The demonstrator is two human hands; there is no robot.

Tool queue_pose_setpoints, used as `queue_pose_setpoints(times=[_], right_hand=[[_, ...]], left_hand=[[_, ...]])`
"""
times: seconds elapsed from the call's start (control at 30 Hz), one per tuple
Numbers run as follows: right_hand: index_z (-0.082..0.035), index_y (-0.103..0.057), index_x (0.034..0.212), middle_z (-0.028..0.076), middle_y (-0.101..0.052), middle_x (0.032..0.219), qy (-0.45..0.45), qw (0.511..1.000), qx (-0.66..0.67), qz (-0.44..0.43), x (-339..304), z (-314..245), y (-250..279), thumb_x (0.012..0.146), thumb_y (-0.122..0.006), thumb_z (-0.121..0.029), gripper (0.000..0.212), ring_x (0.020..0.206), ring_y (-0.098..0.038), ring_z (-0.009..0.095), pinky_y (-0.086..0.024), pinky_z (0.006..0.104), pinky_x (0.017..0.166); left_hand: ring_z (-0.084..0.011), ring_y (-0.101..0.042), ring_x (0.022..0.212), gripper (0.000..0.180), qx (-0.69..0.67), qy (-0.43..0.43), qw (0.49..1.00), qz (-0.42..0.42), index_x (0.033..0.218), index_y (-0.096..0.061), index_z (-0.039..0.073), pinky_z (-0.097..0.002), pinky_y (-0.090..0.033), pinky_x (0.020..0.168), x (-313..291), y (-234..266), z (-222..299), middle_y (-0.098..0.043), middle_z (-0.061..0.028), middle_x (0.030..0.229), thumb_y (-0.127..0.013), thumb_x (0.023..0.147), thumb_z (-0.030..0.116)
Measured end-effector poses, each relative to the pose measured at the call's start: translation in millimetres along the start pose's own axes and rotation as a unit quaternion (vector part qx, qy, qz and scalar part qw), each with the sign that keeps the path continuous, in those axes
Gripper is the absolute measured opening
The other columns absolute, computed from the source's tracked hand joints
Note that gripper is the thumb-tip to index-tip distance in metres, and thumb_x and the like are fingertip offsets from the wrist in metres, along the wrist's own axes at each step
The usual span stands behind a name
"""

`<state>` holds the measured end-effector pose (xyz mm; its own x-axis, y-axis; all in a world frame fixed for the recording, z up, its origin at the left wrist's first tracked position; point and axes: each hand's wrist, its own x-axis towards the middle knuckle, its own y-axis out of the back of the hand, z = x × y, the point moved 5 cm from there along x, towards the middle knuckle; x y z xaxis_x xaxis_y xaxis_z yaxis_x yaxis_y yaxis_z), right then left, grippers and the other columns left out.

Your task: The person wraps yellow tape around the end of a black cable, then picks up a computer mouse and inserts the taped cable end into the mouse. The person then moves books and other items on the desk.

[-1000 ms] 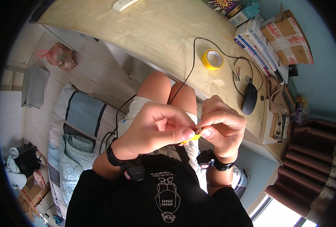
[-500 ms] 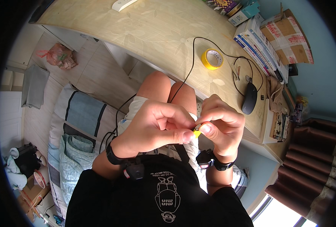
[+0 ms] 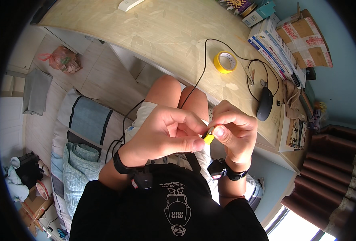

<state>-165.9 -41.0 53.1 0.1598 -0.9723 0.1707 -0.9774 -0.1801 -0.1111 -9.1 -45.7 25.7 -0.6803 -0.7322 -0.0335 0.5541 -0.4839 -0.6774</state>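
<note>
1. Tabletop [image 3: 154,36], the largest thing beside the hands, looks unaltered over the last second; whatever changes does so away from it, above the person's thighs [image 3: 162,90].
2. Cardboard box [image 3: 306,44] and upright books [image 3: 270,52] stay at the tabletop's far right, uninvolved.
3. Left hand [image 3: 158,134] barely shifts; its thumb and forefinger stay together, clamped on the lower part of a small yellow piece [image 3: 208,139]. It appears to serve as the steady side.
4. Right hand [image 3: 238,134] sits slightly further left than a second ago. Its thumb and forefinger are pinched on the piece's upper end, their tips close to the left hand's; this seems the side that does the adjusting.
5. Black mouse [image 3: 265,104] rests where it was, untouched, near the tabletop's edge.
6. Yellow tape roll [image 3: 225,70] also keeps its place, lying flat and well apart from both hands.
7. The small yellow piece, between the two sets of fingertips, shows the clearest change: earlier it lies almost level beside the left thumb, now it tilts upward, a pale end showing above the yellow. That suggests fine turning work, unfinished; its exact kind is too covered to tell.
</note>
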Motion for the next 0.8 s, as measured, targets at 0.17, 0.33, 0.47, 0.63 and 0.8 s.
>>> queue_pose_setpoints(times=[0.17,0.33,0.47,0.63,0.8], right_hand=[[0.002,-0.071,0.089,0.009,-0.069,0.08,-0.003,1.0,0.001,-0.001,0,2,-1,0.082,-0.075,-0.005,0.011,0.075,-0.061,0.016,-0.047,0.0296,0.072],[0.004,-0.068,0.087,0.01,-0.064,0.079,-0.034,0.999,0.014,0.03,-3,6,-1,0.083,-0.074,-0.008,0.014,0.074,-0.055,0.017,-0.044,0.0294,0.069],[0.002,-0.07,0.09,0.01,-0.07,0.081,-0.051,0.997,0.03,0.044,-3,8,0,0.084,-0.071,-0.001,0.007,0.075,-0.06,0.017,-0.047,0.0306,0.073],[0.002,-0.07,0.09,0.01,-0.069,0.08,-0.047,0.998,0.024,0.035,-2,8,-1,0.084,-0.071,-0.001,0.007,0.074,-0.06,0.016,-0.047,0.0298,0.072],[0.002,-0.07,0.089,0.009,-0.069,0.079,-0.052,0.998,0.026,0.036,-3,9,0,0.084,-0.072,-0.003,0.007,0.073,-0.059,0.016,-0.046,0.029,0.07]], left_hand=[[-0.0132,-0.064,0.078,0.014,0.014,-0.003,1.0,0.013,0.098,-0.067,-0.008,-0.0253,-0.052,0.069,0,2,2,-0.067,-0.0091,0.091,-0.07,0.087,0.0],[-0.0132,-0.063,0.076,0.012,0.036,-0.017,0.999,0.006,0.096,-0.065,-0.007,-0.026,-0.052,0.068,1,3,5,-0.066,-0.01,0.09,-0.069,0.088,0.001],[-0.0133,-0.062,0.071,0.014,0.01,-0.002,0.999,0.05,0.097,-0.063,-0.007,-0.0261,-0.052,0.063,-2,-2,0,-0.066,-0.0104,0.084,-0.07,0.087,0.0],[-0.0182,-0.066,0.075,0.016,-0.013,0.025,0.999,0.028,0.095,-0.062,-0.008,-0.0285,-0.054,0.063,2,3,-3,-0.066,-0.015,0.093,-0.071,0.082,-0.005],[-0.0183,-0.065,0.073,0.015,-0.032,0.03,0.999,0.033,0.092,-0.063,-0.007,-0.0285,-0.053,0.061,2,6,-7,-0.065,-0.0148,0.09,-0.072,0.08,-0.007]])
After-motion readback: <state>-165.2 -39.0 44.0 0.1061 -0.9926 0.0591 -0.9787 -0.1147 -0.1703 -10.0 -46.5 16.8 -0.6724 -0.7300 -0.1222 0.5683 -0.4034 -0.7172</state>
